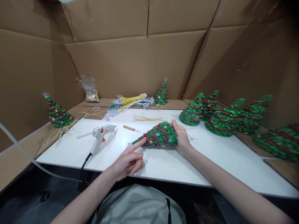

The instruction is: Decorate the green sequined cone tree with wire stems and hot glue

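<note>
A miniature Christmas tree (161, 135), green and glittery with a red garland and small baubles, lies on its side above the white board, its star tip to the left. My right hand (181, 137) grips it at the wide base; part of those fingers is hidden behind the tree. At its left side is my left hand (132, 158), index finger stretched out to the garland near the tip. The other fingers are loosely bent, with nothing between them. A wooden-handled awl-like tool (129, 127) lies just behind the tree, its thin tip partly hidden.
A white glue gun (100, 137) with a black cord rests at left. Behind are yellow wires (148, 118), a bundle of wire stems (130, 101) and a plastic bag (90, 90). More trees stand left (58, 112), back (162, 93) and right (190, 112). Cardboard walls (130, 62) enclose the table.
</note>
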